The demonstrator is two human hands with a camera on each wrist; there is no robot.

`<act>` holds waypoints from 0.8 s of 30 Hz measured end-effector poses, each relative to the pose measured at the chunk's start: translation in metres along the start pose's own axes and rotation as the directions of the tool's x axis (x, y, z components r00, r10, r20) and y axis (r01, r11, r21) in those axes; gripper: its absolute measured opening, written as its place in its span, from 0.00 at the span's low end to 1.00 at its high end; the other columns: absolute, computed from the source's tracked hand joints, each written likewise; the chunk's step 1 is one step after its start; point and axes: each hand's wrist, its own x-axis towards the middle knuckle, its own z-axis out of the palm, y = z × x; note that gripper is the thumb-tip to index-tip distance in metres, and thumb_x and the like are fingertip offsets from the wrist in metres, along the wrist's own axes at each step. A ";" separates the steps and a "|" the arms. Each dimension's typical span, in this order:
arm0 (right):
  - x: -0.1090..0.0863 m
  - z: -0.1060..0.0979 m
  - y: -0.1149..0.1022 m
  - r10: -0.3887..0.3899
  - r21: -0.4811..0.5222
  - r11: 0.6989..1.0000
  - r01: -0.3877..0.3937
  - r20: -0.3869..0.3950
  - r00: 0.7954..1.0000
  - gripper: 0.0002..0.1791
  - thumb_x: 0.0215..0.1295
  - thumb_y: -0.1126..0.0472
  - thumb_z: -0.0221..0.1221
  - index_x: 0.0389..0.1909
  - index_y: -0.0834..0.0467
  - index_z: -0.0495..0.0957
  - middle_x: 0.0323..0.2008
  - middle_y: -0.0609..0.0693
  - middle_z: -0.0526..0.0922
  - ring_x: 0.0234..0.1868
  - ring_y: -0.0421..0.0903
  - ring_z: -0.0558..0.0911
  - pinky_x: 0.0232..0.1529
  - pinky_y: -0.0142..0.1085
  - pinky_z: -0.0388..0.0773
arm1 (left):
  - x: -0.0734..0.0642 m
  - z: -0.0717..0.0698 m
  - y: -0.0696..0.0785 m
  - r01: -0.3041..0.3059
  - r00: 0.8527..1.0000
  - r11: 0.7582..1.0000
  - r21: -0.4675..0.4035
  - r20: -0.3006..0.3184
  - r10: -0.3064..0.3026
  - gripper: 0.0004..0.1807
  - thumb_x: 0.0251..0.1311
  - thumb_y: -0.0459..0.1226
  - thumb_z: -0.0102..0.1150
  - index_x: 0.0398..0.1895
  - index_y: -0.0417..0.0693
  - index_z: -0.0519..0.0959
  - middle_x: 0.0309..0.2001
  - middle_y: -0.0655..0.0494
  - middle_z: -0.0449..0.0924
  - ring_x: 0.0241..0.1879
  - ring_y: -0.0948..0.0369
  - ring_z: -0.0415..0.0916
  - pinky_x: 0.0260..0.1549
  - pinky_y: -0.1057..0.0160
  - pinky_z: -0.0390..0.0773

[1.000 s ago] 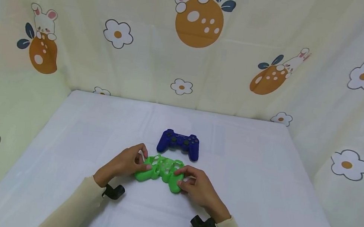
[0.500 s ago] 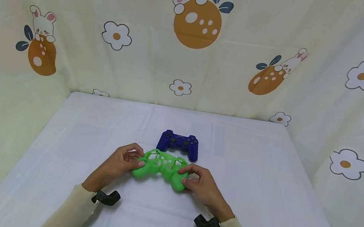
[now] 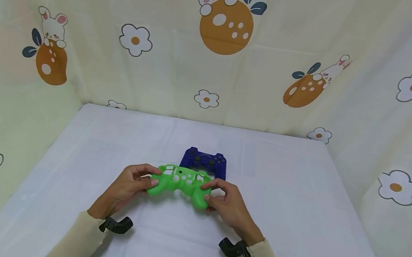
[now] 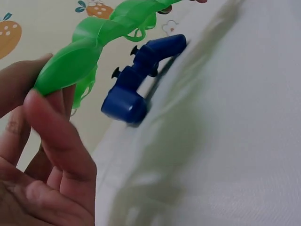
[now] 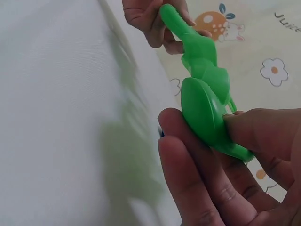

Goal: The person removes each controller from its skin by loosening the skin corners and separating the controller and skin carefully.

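Observation:
Between both hands is a bright green silicone controller cover (image 3: 181,181), shaped like a gamepad with cut-out holes. My left hand (image 3: 132,183) pinches its left grip with thumb and fingers. The right grip is pinched by my right hand (image 3: 228,204). Both wrist views show the cover raised over the table, its shadow falling on the cloth. Just behind it lies a dark blue game controller (image 3: 207,161), whose lower left part the cover hides in the head view. In the left wrist view the controller (image 4: 141,77) rests on the white surface with its thumbsticks showing.
The table (image 3: 283,188) is covered in white cloth. Behind and at both sides hang pale curtains (image 3: 151,75) printed with rabbits, oranges and flowers. A black wrist camera (image 3: 116,224) sits on the left wrist, another black camera (image 3: 234,248) on the right.
Both hands have lifted the green cover off the table and shifted it slightly away toward the blue controller, tilting it. The cover now overlaps more of the controller, which has stayed put.

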 end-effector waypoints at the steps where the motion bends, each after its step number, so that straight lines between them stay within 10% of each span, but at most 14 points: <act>1: 0.001 0.001 -0.002 -0.004 -0.002 1.000 0.004 0.003 1.000 0.14 0.71 0.71 0.64 0.56 0.62 0.82 0.61 0.65 0.77 0.38 0.50 0.92 0.40 0.44 0.89 | -0.001 -0.001 0.001 -0.010 1.000 1.000 0.013 -0.009 0.011 0.13 0.65 0.30 0.70 0.52 0.46 0.86 0.45 0.59 0.85 0.30 0.67 0.76 0.28 0.70 0.75; 24: 0.049 0.040 -0.038 -0.178 -0.257 0.953 0.161 -0.044 0.983 0.17 0.68 0.67 0.69 0.51 0.45 0.85 0.54 0.47 0.86 0.32 0.55 0.90 0.30 0.36 0.84 | -0.009 -0.039 0.028 -0.120 0.953 0.955 0.273 -0.238 0.188 0.17 0.62 0.29 0.74 0.53 0.36 0.85 0.22 0.60 0.68 0.23 0.66 0.58 0.20 0.67 0.59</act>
